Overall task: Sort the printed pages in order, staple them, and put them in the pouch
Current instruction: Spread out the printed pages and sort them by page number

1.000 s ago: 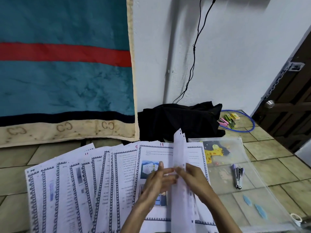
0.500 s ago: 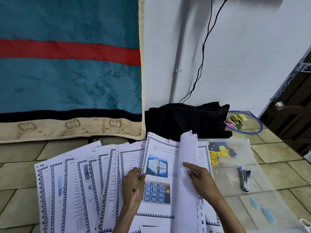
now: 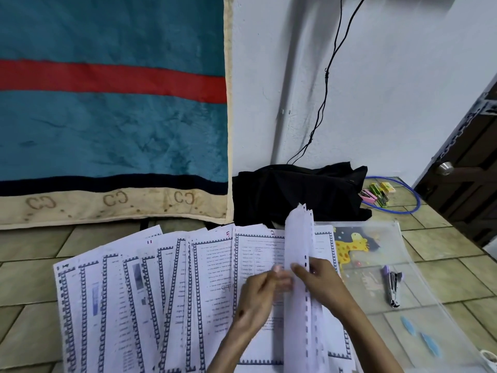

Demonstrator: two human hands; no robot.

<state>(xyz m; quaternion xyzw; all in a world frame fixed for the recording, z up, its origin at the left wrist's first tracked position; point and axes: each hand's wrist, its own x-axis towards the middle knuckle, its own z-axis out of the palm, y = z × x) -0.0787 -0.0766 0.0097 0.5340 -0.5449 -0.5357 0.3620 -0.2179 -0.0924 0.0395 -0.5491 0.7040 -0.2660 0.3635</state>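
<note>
Both hands meet at the inner edge of a small sheaf of white printed pages with a punched margin (image 3: 300, 265), which stands nearly upright over the stack: the right hand (image 3: 321, 281) has its fingers curled round the sheaf from the right, thumb towards the perforations, while the left hand (image 3: 258, 294) pinches at the same edge with its fingertips, seemingly peeling off the next sheet, though blur hides exactly how many it has. Beneath lies an open white page with a blue patterned border and a printed table (image 3: 258, 257), and further bordered pages are fanned out overlapping to the left across the tiled floor (image 3: 32, 286); some bear small red handwritten numbers at the top. Sorting appears to be under way, with stapling not yet begun. To do it well, the person would do best to separate a single sheet at a time, read its number before laying it down, and keep the punched edges aligned so the set squares up cleanly later. Thin sheets may cling together, so a slight rub between thumb and finger should help. To the right, the clear plastic zip pouch with a yellow giraffe print (image 3: 382, 238) lies flat, and the small purple and metal stapler (image 3: 392, 286) rests on it within easy reach.
</note>
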